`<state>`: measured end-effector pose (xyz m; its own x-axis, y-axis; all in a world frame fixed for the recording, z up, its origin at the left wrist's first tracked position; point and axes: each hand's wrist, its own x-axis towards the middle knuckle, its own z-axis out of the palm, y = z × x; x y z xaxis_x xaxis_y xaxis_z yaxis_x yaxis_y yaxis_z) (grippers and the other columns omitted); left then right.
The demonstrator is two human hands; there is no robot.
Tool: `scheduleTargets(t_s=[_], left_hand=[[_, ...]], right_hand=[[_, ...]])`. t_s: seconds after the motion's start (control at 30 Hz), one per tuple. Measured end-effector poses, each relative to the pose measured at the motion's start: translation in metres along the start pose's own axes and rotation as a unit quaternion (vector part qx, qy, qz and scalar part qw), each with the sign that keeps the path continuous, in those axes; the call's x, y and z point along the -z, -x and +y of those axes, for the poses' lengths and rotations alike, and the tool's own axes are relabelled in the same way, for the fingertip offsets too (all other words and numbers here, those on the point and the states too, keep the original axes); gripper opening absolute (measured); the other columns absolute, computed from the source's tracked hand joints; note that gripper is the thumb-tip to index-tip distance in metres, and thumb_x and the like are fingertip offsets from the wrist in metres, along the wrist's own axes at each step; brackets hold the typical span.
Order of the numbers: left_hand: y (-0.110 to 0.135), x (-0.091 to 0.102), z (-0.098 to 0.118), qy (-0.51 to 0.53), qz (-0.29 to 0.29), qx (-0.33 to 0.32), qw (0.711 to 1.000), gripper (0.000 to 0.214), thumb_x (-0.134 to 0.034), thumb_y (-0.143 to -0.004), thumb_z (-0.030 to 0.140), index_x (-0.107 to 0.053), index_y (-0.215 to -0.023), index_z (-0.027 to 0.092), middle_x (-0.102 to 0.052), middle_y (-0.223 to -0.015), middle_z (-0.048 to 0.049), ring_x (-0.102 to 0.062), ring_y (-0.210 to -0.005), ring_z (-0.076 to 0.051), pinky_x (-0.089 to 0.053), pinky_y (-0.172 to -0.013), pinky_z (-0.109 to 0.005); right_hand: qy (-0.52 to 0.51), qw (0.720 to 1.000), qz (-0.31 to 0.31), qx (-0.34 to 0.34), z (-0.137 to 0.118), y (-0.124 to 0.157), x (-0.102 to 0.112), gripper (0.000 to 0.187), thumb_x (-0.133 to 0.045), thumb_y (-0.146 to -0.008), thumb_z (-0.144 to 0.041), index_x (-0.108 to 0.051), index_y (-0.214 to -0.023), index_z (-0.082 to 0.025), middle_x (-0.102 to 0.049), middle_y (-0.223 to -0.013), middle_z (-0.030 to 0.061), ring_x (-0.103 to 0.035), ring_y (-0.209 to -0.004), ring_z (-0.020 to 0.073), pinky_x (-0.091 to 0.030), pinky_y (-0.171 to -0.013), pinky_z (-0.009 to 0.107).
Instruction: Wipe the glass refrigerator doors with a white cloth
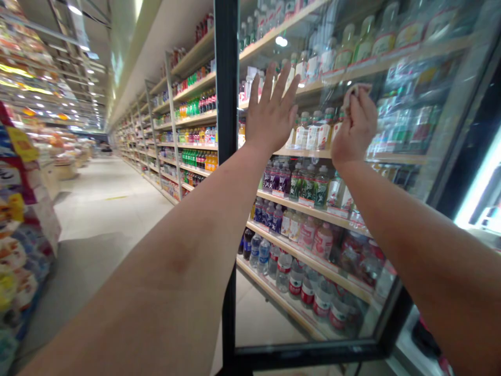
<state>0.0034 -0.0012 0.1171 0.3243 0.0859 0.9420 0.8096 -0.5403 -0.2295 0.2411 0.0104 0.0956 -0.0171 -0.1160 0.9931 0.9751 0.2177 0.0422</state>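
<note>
A glass door in a dark frame stands in front of me, swung out from a lit cooler on the right. Near the door's left side, my left hand lies flat against the pane with its fingers spread, holding nothing. Farther right, my right hand is closed around a pale, crumpled cloth, which is up at the glass. Most of the cloth is hidden in the fingers. Bottles show through and in the pane behind both hands.
Drink shelves run along the aisle beyond the door. A tiled floor stretches away to the left. Stacked packaged goods border the left side. The bright cooler interior is at the far right.
</note>
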Motion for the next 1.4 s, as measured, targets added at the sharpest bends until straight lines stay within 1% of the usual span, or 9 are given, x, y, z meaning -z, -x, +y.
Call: scheduleTargets(t_s=[0.1, 0.33, 0.5, 0.6, 0.77, 0.87, 1.1, 1.3, 1.4], left_hand=[[0.001, 0.0, 0.001, -0.001, 0.0, 0.003, 1.0, 0.086, -0.04, -0.082, 0.054, -0.02, -0.165, 0.038, -0.019, -0.16, 0.0291, 0.017, -0.155, -0.014, 0.005, -0.133, -0.047], [0.003, 0.002, 0.003, -0.005, 0.006, 0.007, 1.0, 0.068, -0.027, -0.098, 0.043, -0.021, -0.165, 0.032, -0.012, -0.167, 0.0182, 0.003, -0.158, -0.019, 0.004, -0.134, -0.047], [0.005, 0.002, 0.003, -0.032, 0.009, 0.007, 0.999, 0.071, -0.037, -0.097, 0.049, -0.019, -0.165, 0.033, -0.012, -0.168, 0.0171, 0.002, -0.159, -0.02, 0.004, -0.134, -0.046], [0.006, 0.001, 0.003, -0.032, 0.016, 0.006, 0.999, 0.069, -0.037, -0.099, 0.047, -0.019, -0.165, 0.035, -0.016, -0.168, 0.0167, 0.003, -0.158, -0.018, 0.004, -0.134, -0.044], [0.006, 0.002, 0.002, -0.012, 0.02, 0.007, 1.0, 0.063, -0.028, -0.102, 0.041, -0.022, -0.164, 0.033, -0.015, -0.168, 0.0164, 0.001, -0.158, -0.017, 0.003, -0.134, -0.043], [0.005, 0.002, 0.002, 0.007, 0.013, 0.004, 1.0, 0.066, -0.028, -0.099, 0.041, -0.021, -0.164, 0.033, -0.015, -0.167, 0.0181, 0.001, -0.158, -0.018, 0.002, -0.134, -0.046], [0.004, 0.004, 0.002, 0.032, -0.026, 0.007, 0.999, 0.088, -0.042, -0.085, 0.052, -0.009, -0.165, 0.039, -0.012, -0.164, 0.0258, 0.015, -0.156, -0.019, 0.008, -0.133, -0.051], [0.004, 0.005, 0.003, 0.055, -0.032, 0.003, 0.998, 0.099, -0.044, -0.076, 0.057, -0.01, -0.166, 0.036, -0.017, -0.163, 0.027, 0.02, -0.156, -0.022, 0.006, -0.132, -0.057], [0.004, 0.003, 0.003, 0.056, -0.028, 0.004, 0.998, 0.106, -0.049, -0.067, 0.06, -0.011, -0.165, 0.041, -0.017, -0.16, 0.0333, 0.028, -0.153, -0.018, 0.006, -0.132, -0.056]], right_hand=[[-0.003, 1.0, 0.027, -0.013, 0.0, 0.01, 0.003, 0.058, -0.014, -0.107, -0.035, -0.047, -0.153, -0.023, -0.044, -0.159, 0.0079, -0.036, -0.147, 0.0301, -0.029, -0.124, 0.057], [-0.037, 0.973, -0.103, 0.204, -0.009, 0.009, 0.04, 0.048, -0.034, -0.102, -0.028, -0.059, -0.143, -0.023, -0.056, -0.151, 0.0031, -0.045, -0.145, 0.0238, -0.037, -0.124, 0.05], [-0.037, 0.998, -0.024, 0.033, 0.02, -0.045, 0.025, 0.05, -0.032, -0.101, -0.025, -0.057, -0.144, -0.018, -0.049, -0.156, 0.0098, -0.042, -0.146, 0.0263, -0.031, -0.126, 0.052], [-0.035, 0.999, -0.01, -0.008, 0.012, -0.042, 0.016, 0.051, -0.031, -0.103, -0.027, -0.052, -0.148, -0.027, -0.045, -0.159, 0.0031, -0.037, -0.149, 0.0264, -0.026, -0.129, 0.05], [-0.044, 0.984, -0.073, 0.156, -0.016, 0.009, 0.034, 0.05, -0.035, -0.103, -0.029, -0.05, -0.151, -0.029, -0.047, -0.158, 0.0017, -0.038, -0.15, 0.0268, -0.032, -0.126, 0.053], [-0.053, 0.973, -0.082, 0.211, -0.002, 0.012, 0.042, 0.049, -0.038, -0.102, -0.027, -0.056, -0.148, -0.025, -0.052, -0.154, 0.0055, -0.044, -0.146, 0.0284, -0.037, -0.123, 0.053], [-0.034, 0.992, 0.096, -0.068, 0.029, -0.015, 0.02, 0.053, -0.037, -0.094, -0.017, -0.065, -0.139, -0.014, -0.055, -0.148, 0.0163, -0.048, -0.141, 0.0339, -0.036, -0.122, 0.056], [-0.068, 0.973, -0.101, 0.194, -0.027, 0.035, 0.035, 0.048, -0.036, -0.103, -0.028, -0.055, -0.147, -0.031, -0.054, -0.152, 0.0012, -0.043, -0.147, 0.0275, -0.038, -0.122, 0.057], [-0.082, 0.973, -0.094, 0.197, -0.014, 0.015, 0.031, 0.047, -0.034, -0.105, -0.034, -0.056, -0.146, -0.035, -0.054, -0.152, -0.0007, -0.044, -0.146, 0.0267, -0.037, -0.123, 0.053]])
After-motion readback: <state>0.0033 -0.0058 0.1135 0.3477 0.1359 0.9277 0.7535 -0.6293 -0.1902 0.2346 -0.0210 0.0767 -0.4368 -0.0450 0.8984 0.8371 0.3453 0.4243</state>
